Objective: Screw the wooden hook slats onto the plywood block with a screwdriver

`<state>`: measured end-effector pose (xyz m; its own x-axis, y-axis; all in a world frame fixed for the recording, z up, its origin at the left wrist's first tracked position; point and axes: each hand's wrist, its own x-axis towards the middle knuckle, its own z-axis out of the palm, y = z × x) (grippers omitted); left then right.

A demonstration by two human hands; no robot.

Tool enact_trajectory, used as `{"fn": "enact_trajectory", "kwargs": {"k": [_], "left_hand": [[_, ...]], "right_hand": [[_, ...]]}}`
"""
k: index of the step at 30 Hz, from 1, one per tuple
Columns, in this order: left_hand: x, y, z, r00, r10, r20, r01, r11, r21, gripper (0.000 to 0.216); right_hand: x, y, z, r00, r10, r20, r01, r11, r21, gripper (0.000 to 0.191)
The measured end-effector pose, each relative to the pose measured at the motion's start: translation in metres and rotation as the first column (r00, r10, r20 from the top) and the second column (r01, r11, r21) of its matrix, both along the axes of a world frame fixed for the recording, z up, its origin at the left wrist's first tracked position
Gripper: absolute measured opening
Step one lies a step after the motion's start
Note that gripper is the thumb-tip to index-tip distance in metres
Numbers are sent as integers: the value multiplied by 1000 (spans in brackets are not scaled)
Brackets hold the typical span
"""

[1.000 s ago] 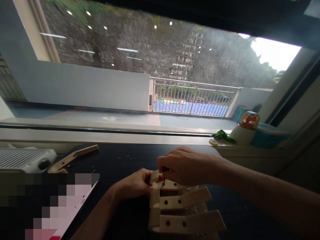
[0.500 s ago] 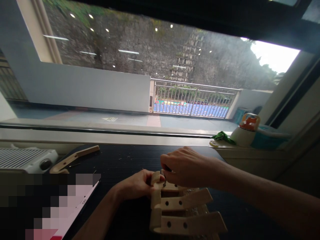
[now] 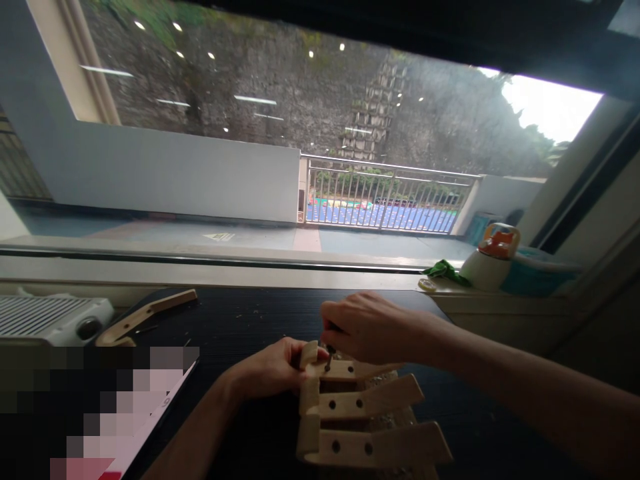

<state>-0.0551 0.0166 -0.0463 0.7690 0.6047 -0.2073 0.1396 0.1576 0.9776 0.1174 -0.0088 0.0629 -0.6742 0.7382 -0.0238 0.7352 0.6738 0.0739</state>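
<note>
A pale wooden assembly [image 3: 365, 427] of several stacked slats with holes lies on the dark table [image 3: 240, 320]. My left hand [image 3: 273, 367] is closed around the left end of the top slat. My right hand [image 3: 367, 327] is closed over a small dark tool [image 3: 329, 360] whose tip stands in a hole of that top slat.
A loose wooden slat [image 3: 145, 315] lies at the table's far left, next to a white ribbed device [image 3: 50, 319]. A pixelated patch covers the lower left. On the window sill at right stand a white and orange container [image 3: 493, 260] and a green cloth [image 3: 443, 270].
My right hand has shifted slightly above the top slat while staying on the tool. My left hand and the wooden assembly have stayed in place.
</note>
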Motion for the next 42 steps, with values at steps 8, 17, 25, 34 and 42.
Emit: {"fn": "enact_trajectory", "kwargs": {"k": [8,17,25,34,42], "left_hand": [[-1,1,0,1000,7,3,-7,1000,3,33],[-2,3,-4,1000,-13,10,12,1000,24,31],[-1,1,0,1000,1,-21,-1,999,32,29],[-2,3,-4,1000,-9,0,9,1000,21,26],[-2,2,-4,1000,-7,-2,7,1000,23,27]], "right_hand": [[0,-7,10,998,40,40,-39,999,-16,17],[-1,-9,9,995,67,76,-65,998,-27,18],[-10,-8,6,994,-3,111,-5,997,73,21],[-8,-11,11,987,137,86,-138,990,2,13],[-10,-2,5,998,34,58,-34,999,1,19]]}}
